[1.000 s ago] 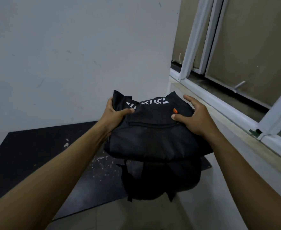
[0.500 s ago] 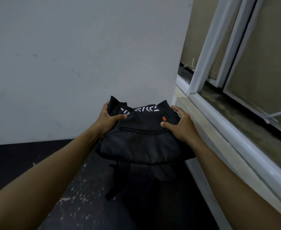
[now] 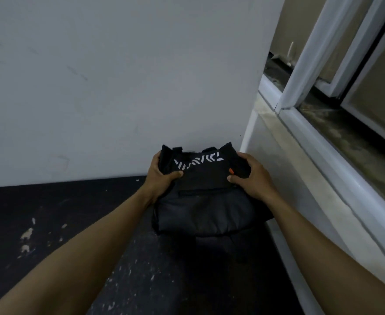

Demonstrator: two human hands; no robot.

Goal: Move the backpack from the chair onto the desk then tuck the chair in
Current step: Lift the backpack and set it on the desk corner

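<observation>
A black backpack [image 3: 206, 208] with white chevron marks and a small orange tab is held over the back right corner of a dark desk top [image 3: 78, 214]. My left hand [image 3: 161, 178] grips its upper left corner and my right hand [image 3: 251, 178] grips its upper right corner. The top of the backpack is close to the wall. Its lower part and straps hang in shadow over the desk, and I cannot tell whether it rests on the surface. The chair is out of view.
A plain white wall [image 3: 119, 87] rises behind the desk. On the right a grey sill [image 3: 305, 169] runs along a white-framed window [image 3: 309, 64]. White paint flecks [image 3: 27, 234] dot the desk's left part.
The backpack has moved forward and down, from above the desk's front edge to close against the wall at the back right corner. Both hands keep the same grip.
</observation>
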